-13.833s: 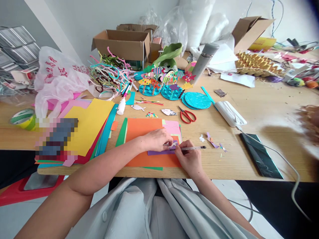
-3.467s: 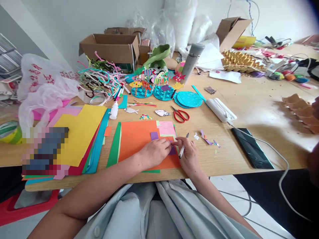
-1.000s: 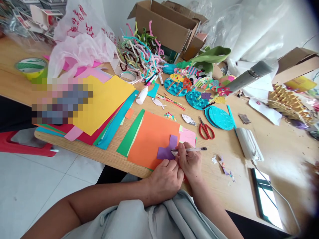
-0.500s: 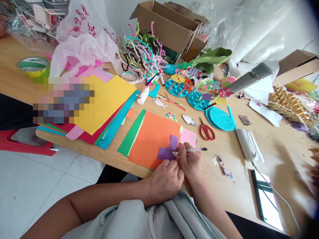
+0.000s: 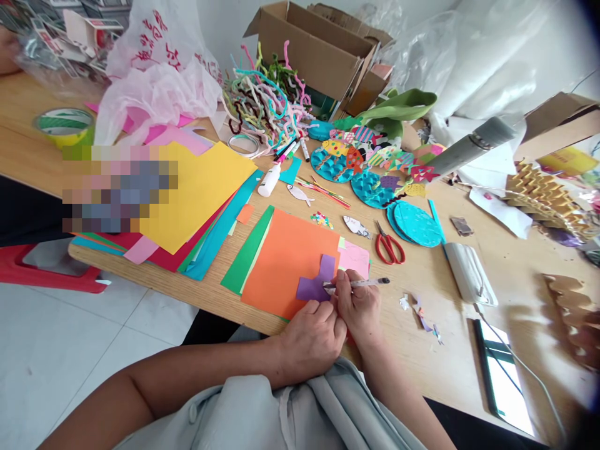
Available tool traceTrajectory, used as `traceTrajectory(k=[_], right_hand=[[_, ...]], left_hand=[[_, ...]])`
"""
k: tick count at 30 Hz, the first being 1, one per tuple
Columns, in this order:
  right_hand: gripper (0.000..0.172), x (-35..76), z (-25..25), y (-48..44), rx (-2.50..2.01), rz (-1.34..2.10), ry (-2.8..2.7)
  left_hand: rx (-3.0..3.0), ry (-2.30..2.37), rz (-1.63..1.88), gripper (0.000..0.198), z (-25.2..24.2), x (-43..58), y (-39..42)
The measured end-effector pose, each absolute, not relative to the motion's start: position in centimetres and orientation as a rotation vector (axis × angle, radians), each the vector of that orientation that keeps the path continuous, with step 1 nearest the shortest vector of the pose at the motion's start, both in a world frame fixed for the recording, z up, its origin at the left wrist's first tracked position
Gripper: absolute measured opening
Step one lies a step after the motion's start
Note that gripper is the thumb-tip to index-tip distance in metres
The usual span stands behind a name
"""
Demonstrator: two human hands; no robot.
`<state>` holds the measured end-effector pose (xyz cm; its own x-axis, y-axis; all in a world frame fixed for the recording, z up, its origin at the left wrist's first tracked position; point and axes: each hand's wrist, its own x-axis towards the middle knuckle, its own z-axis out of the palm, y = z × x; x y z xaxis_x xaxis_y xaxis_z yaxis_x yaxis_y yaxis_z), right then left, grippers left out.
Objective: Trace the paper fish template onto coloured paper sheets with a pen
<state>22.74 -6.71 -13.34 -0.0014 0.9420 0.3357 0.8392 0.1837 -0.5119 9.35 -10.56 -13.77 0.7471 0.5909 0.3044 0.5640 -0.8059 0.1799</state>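
My right hand (image 5: 360,306) pinches a slim pen (image 5: 375,282), its tip down on a piece of purple paper (image 5: 312,286). A small whitish shape lies by the pen tip, mostly hidden under the fingers. My left hand (image 5: 312,337) is closed, knuckles up, against the lower edge of the purple paper and touching my right hand; its fingertips are hidden. Beneath lie an orange sheet (image 5: 281,256), a green sheet (image 5: 248,256) and a pink piece (image 5: 354,257). Beyond are red-handled scissors (image 5: 389,248) and a white paper fish (image 5: 356,225).
Coloured sheets (image 5: 201,194) are stacked left. Behind sit a glue bottle (image 5: 269,180), pipe cleaners (image 5: 262,100), decorated blue discs (image 5: 372,189) and a grey flask (image 5: 473,147). To the right are a white power strip (image 5: 469,274), a phone (image 5: 506,378) and a brown egg tray (image 5: 569,312).
At the right edge the brown egg tray has come further into view and looks sharper. My hands and the pen have hardly moved.
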Motion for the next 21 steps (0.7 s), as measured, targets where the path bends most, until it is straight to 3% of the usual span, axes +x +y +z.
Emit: traceTrajectory(k=[6,11,21], right_hand=[[0.040,22.9,-13.4,-7.0,-1.632,0.270,-1.740],[0.025,24.1,-11.9,-7.4,-1.442,0.284,-1.532],[0.027,28.1,-11.0,-10.7,-1.448,0.273,-1.954]], left_hand=[[2.880,0.976,0.556,0.013,-13.7,9.2,-10.6],[2.955,1.008,0.523,0.017,-13.5,9.2,-10.7],[2.827,1.115,0.514,0.026,-13.3,9.3,-10.9]])
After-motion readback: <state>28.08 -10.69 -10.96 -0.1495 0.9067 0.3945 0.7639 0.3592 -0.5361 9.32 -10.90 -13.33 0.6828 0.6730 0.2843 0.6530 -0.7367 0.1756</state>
